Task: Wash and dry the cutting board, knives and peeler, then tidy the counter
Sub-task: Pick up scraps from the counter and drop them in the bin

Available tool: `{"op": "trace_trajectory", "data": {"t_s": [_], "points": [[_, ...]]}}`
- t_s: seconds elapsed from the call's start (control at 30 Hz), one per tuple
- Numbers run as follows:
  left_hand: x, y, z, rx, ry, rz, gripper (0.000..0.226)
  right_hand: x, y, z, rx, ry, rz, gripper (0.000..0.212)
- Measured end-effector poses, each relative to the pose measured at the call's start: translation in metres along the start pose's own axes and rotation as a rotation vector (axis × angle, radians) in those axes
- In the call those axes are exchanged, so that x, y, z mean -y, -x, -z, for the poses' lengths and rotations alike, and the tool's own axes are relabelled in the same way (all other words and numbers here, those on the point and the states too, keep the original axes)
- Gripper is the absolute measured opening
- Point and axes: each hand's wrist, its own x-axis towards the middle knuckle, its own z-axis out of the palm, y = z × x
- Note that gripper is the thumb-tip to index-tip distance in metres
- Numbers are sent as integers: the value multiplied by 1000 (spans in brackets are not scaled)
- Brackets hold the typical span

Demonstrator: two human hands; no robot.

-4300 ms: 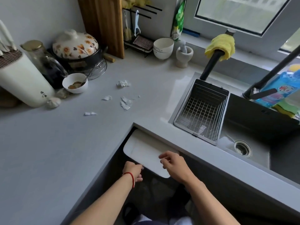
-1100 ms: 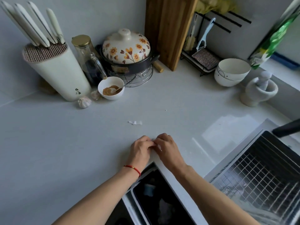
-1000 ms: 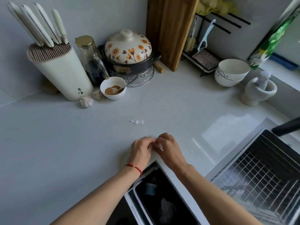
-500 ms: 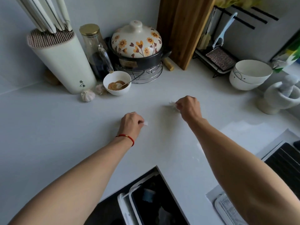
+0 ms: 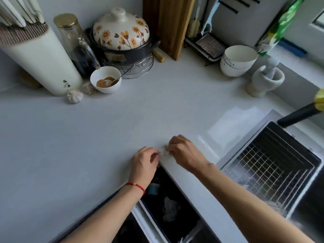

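My left hand (image 5: pixel 144 161), with a red string at the wrist, and my right hand (image 5: pixel 183 152) meet at the counter's inner corner edge. Both have curled fingers, and small white scraps (image 5: pixel 164 152) are pinched between them. Directly below the hands stands an open bin (image 5: pixel 168 204) with dark contents. The wooden cutting board (image 5: pixel 168 23) leans upright against the back wall. White-handled knives (image 5: pixel 21 13) stick out of the cream knife block (image 5: pixel 40 58) at the far left. A light blue peeler (image 5: pixel 209 18) hangs on the black rack.
Along the back stand a glass jar (image 5: pixel 75 42), a flowered pot (image 5: pixel 122 37) on a wire stand, a small bowl (image 5: pixel 106 79) with a spoon, garlic bulbs (image 5: pixel 75 96), white bowls (image 5: pixel 238 61) and a mortar (image 5: pixel 266 79). A wire basket (image 5: pixel 270 165) sits in the sink at right.
Half a second ago my hands were apart, farther out on the counter, each picking up a scrap. Both have drawn back together to the counter edge above the bin.
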Motion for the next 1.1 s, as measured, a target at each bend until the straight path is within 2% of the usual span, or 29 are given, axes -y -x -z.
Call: {"op": "trace_trajectory", "data": {"t_s": [0.13, 0.27, 0.4, 0.47, 0.57, 0.7, 0.8, 0.87, 0.93, 1.0, 1.1], "points": [[10, 54, 11, 35, 214, 217, 19, 65, 43, -36, -9, -60, -95, 16], [22, 93, 17, 224, 226, 248, 19, 114, 95, -73, -18, -155, -346, 4], [29, 94, 5, 493, 109, 226, 24, 117, 118, -89, 8, -206, -674, 7], [29, 89, 1, 589, 101, 251, 35, 113, 124, -89, 51, -188, -722, 8], [28, 84, 3, 692, 131, 234, 49, 116, 129, -85, 21, -213, -717, 16], [21, 78, 6, 634, 102, 202, 46, 108, 116, -72, -23, -96, -670, 21], [17, 74, 6, 562, 71, 194, 38, 103, 104, -65, 257, -15, -555, 8], [16, 72, 6, 549, 49, 202, 39, 101, 100, -61, 408, -8, -515, 12], [14, 70, 6, 540, 42, 206, 41, 99, 96, -55, 359, 24, -526, 14], [13, 68, 6, 517, 48, 205, 41, 98, 92, -46, 237, 81, -548, 16], [11, 64, 7, 470, 57, 200, 39, 91, 85, -30, 76, -24, -559, 19]]}}
